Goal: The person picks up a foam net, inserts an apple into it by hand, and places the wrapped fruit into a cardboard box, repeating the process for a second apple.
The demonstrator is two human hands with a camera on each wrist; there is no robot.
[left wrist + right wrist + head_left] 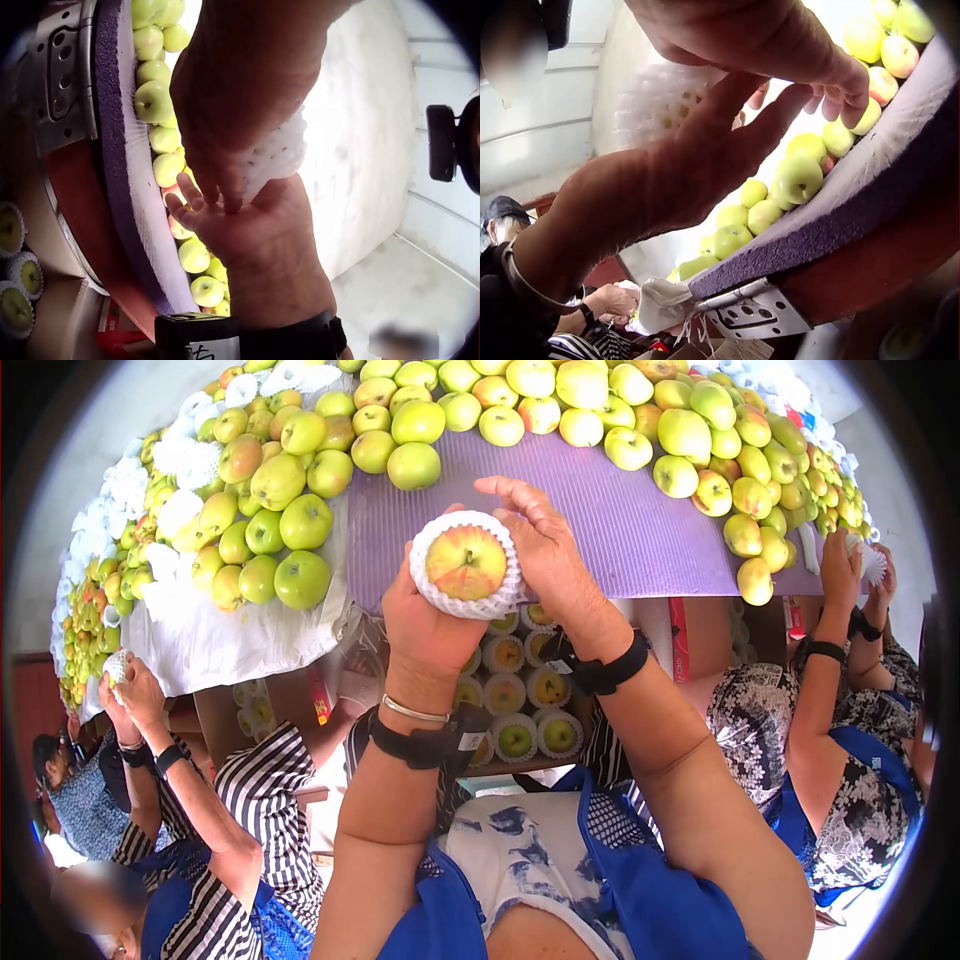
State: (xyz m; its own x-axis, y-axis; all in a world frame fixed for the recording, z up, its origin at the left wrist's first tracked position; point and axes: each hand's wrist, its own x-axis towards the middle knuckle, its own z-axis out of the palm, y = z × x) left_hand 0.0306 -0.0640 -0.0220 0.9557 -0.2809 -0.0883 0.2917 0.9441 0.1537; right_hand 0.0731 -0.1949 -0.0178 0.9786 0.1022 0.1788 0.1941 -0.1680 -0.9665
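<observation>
A yellow apple with a red blush (pixel 466 565), stem up, sits in a white foam net sleeve (pixel 450 600) in the middle of the head view. From below and the left, my left hand (pixel 425 635) holds it, the thumb along its left side. My right hand (pixel 550 555) is at the apple's right side, index finger stretched out past its far side and palm close to the net. In the left wrist view the sleeve (pixel 281 154) shows between both hands, and the left fingertips (pixel 184 199) are spread. The right wrist view shows the right fingers loosely bent.
Loose green and yellow apples (pixel 415 425) line the far side of the purple padded table (pixel 600 530). White foam nets (pixel 185 455) lie among those at left. Below the table edge, a box holds netted apples (pixel 505 695). People work on both sides, hands (pixel 140 695) near the table.
</observation>
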